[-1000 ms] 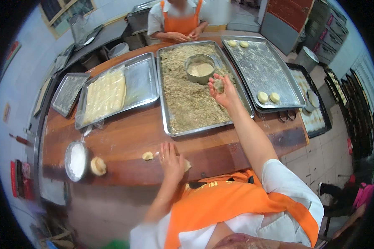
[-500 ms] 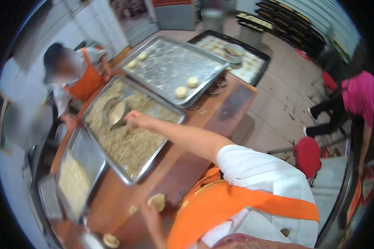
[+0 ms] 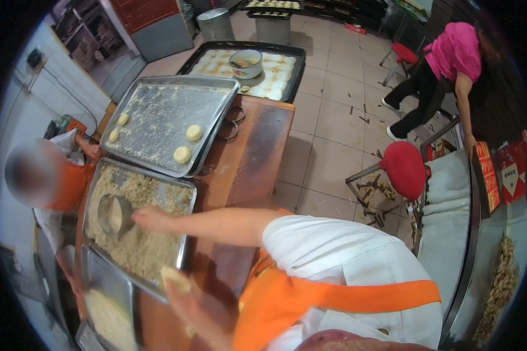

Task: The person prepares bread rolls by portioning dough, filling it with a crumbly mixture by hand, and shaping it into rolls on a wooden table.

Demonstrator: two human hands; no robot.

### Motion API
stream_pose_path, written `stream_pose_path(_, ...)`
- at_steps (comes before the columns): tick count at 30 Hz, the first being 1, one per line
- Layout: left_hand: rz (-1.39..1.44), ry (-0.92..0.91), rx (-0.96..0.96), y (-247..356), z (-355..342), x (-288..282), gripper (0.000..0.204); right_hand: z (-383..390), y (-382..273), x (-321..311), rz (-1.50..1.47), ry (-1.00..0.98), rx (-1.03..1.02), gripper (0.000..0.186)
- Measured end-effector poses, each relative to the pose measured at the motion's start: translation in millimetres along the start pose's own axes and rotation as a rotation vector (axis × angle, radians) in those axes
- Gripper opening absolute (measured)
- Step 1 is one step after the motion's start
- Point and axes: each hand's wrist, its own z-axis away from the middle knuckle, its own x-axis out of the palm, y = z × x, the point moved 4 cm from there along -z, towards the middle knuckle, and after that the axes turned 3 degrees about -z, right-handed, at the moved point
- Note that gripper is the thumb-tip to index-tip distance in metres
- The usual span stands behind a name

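My left hand [image 3: 187, 301] holds a small round of pale dough [image 3: 175, 281] by the near corner of the filling tray, slightly blurred. My right hand [image 3: 149, 219] reaches over that tray with its fingers drawn together beside the rim of a round metal bowl [image 3: 106, 214]. Whatever is between those fingers is too small to make out. Something pale lies inside the bowl. Crumbly beige filling [image 3: 152, 245] covers much of the metal tray [image 3: 184, 196].
Beyond stands a floured tray [image 3: 152, 117] with several dough pieces [image 3: 194, 133]. A nearer metal pan holds a pale dough slab [image 3: 108, 316]. Across the table is a co-worker in an orange apron [image 3: 73, 181]. A person in pink [image 3: 457, 52] bends near a red stool [image 3: 404, 169].
My view has shifted. My left hand has lifted the dough round from low over the table to the filling tray's edge. My right hand stays beside the bowl.
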Motion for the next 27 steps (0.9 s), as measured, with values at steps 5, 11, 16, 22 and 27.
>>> stream_pose_path(5,0.352,-0.009,-0.301,-47.8,-142.4,-56.9,0.04,33.8,-26.0,35.3,0.077,-0.05,-0.338,0.019)
stream_pose_path(11,0.414,-0.096,-0.167,-45.4,-180.7,-26.8,0.041,82.9,-49.3,25.9,0.669,0.029,-1.042,0.03)
stream_pose_path(16,0.364,0.014,-0.186,-57.9,-168.2,-19.0,0.043,85.8,-56.6,3.6,0.695,-0.105,-0.785,0.019)
stream_pose_path(22,0.28,-0.011,-0.169,-50.2,-166.2,23.7,0.044,53.4,-40.8,-8.0,0.466,-0.112,-0.607,0.014)
stream_pose_path(27,0.236,0.015,-0.134,-52.1,-164.1,16.5,0.045,66.4,-42.4,-2.9,0.426,-0.097,-0.748,0.018)
